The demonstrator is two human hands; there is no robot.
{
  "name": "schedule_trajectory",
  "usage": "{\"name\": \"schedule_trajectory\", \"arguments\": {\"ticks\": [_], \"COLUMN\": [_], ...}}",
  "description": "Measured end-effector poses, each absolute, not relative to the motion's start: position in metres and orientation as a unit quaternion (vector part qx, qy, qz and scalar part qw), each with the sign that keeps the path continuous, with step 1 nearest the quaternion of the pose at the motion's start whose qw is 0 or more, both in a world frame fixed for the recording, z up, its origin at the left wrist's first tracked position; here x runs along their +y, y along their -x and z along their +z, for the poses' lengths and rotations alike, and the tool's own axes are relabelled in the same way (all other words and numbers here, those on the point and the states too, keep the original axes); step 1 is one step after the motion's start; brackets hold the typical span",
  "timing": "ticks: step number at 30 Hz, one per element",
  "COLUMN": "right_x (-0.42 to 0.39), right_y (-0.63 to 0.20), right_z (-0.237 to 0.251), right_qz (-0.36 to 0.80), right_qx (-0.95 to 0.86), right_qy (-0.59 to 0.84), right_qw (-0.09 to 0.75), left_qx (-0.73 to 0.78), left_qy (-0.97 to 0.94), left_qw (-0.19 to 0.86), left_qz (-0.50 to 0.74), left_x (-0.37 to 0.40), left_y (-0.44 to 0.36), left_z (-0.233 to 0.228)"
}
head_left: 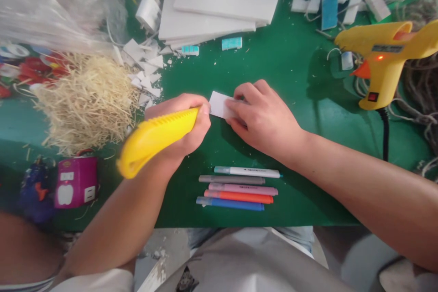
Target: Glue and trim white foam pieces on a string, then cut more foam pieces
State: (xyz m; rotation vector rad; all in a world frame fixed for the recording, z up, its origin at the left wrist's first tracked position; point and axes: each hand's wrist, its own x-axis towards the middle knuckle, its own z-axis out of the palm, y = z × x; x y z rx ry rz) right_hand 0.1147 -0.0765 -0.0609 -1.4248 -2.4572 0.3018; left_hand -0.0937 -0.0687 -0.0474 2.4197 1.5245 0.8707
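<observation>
My left hand (186, 127) grips a yellow utility knife (153, 139), its front end against the left edge of a small white foam piece (219, 104). My right hand (262, 114) presses down on that piece, covering most of it, on the green mat (294, 68). The knife's blade is hidden by my fingers.
Several coloured marker pens (239, 187) lie in a row near the front edge. A yellow glue gun (385, 61) stands at the right with its light on. White foam boards (212, 7) lie at the back, a straw pile (85, 100) and a pink box (75, 181) at the left.
</observation>
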Motion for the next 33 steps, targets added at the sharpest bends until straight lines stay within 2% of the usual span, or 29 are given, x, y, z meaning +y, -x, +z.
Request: {"name": "schedule_trajectory", "arguments": {"ticks": [8, 28, 33], "right_x": [-0.0769, -0.0771, -0.0769], "right_y": [-0.1140, -0.1135, -0.1135], "right_z": [-0.0616, -0.0635, -0.0620], "right_qz": [0.102, 0.102, 0.098], "right_qx": [-0.846, -0.849, -0.847], "right_qy": [0.502, 0.495, 0.499], "right_qw": [0.149, 0.157, 0.154], "left_qx": [0.530, 0.516, 0.503], "left_qy": [-0.764, -0.800, -0.803], "left_qw": [0.113, 0.098, 0.088], "left_qz": [0.349, 0.291, 0.308], "left_x": [-0.0696, -0.0676, -0.0676], "left_y": [0.0924, 0.0943, 0.0940], "left_z": [-0.0563, -0.0532, -0.0534]}}
